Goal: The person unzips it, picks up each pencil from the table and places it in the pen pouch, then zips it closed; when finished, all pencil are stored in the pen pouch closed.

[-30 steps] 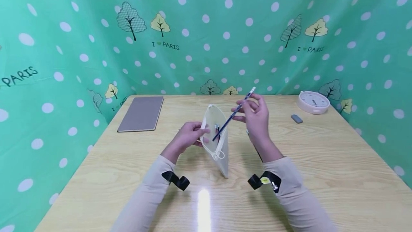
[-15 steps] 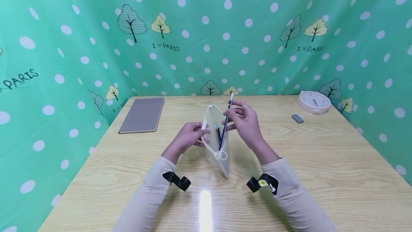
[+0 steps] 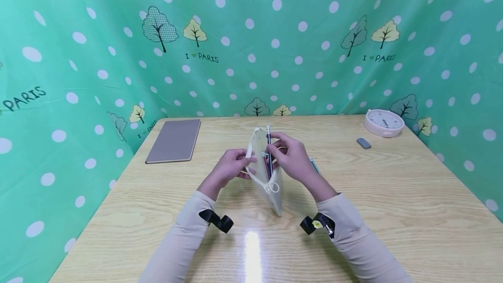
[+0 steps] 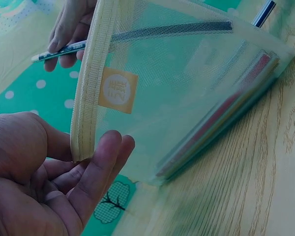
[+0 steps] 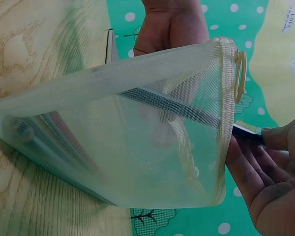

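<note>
A cream mesh zip pouch (image 3: 276, 199) stands on edge at mid-table, its mouth spread wide. My left hand (image 3: 231, 167) pinches the near-left rim between thumb and fingers. With thumb and fingertips, my right hand (image 3: 294, 160) holds a dark blue pencil (image 3: 269, 136) by its pale-tipped end. The pencil's lower part is inside the pouch, visible through the mesh in the right wrist view, above the bottom. Several other pencils (image 4: 221, 110), one of them red, lie along the pouch bottom. My right fingers touch the pouch's right rim.
Another pencil (image 3: 315, 165) lies on the table beyond my right forearm, partly hidden. A grey notebook (image 3: 173, 140) lies at the back left. At the back right are a small grey-blue block (image 3: 363, 143) and a round white clock (image 3: 384, 123). A patterned curtain encloses the table.
My right hand has moved left and down, turning the pencil from slanted to near upright and lowering it into the pouch. The left hand keeps its hold on the rim.
</note>
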Demonstrator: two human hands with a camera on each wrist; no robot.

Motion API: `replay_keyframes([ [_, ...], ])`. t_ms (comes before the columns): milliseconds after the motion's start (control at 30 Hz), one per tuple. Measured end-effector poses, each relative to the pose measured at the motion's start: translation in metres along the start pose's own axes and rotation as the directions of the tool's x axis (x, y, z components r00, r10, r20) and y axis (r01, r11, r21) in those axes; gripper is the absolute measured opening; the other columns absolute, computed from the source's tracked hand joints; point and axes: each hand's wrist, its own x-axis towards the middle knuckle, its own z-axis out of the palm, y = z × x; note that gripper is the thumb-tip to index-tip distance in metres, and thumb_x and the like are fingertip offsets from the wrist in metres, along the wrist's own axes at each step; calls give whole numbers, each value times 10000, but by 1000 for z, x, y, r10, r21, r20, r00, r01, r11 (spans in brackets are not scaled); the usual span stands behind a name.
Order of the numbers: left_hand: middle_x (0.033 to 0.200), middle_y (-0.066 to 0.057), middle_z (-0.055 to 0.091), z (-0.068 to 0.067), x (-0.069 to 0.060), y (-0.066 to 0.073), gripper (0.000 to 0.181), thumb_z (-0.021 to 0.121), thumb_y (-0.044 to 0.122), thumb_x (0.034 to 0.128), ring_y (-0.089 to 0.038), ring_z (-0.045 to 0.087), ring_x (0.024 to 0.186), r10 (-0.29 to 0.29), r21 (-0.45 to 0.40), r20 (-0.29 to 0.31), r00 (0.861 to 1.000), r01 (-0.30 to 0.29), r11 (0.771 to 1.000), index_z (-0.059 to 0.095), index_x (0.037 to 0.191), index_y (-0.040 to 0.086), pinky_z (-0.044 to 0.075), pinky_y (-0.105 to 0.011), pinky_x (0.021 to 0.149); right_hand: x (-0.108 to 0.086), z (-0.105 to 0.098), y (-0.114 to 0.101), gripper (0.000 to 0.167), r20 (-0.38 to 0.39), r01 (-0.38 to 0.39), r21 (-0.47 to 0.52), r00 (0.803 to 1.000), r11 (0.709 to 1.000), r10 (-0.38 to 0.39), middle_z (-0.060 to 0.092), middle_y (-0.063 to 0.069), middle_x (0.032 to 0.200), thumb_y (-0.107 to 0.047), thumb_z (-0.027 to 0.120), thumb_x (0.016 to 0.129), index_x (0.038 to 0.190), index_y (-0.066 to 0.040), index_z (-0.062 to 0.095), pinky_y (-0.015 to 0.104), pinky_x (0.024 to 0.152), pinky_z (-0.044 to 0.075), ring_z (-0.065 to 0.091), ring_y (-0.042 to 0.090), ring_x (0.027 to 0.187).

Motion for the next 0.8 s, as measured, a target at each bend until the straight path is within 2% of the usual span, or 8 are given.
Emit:
replay_keyframes([
  [233,1227,-234,697,0,0,0,335,555,48,1051,-185,727,800,2,-7,-10,1000,-2,1000,589,1354,-91,639,-281,669,1,-1,0,325,13,-32,-78,999,996,34,710,257,1011,-10,544,1045,1355,84,573,316,609,647,735,318,800],
  [367,1250,-239,694,1,-1,0,354,534,51,1061,-173,725,809,7,-5,-5,1000,-7,1000,564,1384,-93,643,-286,686,1,-2,2,329,24,-43,-126,999,991,46,717,247,1012,-23,550,1037,1347,84,582,321,620,648,737,326,798],
  [600,1273,-267,673,2,-2,1,361,534,68,1067,-170,721,823,13,-7,0,1000,-13,1000,561,1389,-94,641,-271,692,1,-3,5,329,66,-54,-174,996,983,66,720,255,1019,-24,560,1022,1320,113,594,422,659,660,737,352,785],
  [800,1286,-279,665,1,-3,1,371,530,74,1070,-171,725,830,18,1,6,1000,-18,1000,553,1399,-96,642,-270,693,1,-3,5,334,73,-68,-181,994,981,83,722,250,1022,-45,565,1027,1328,97,596,438,674,660,734,292,760],
])
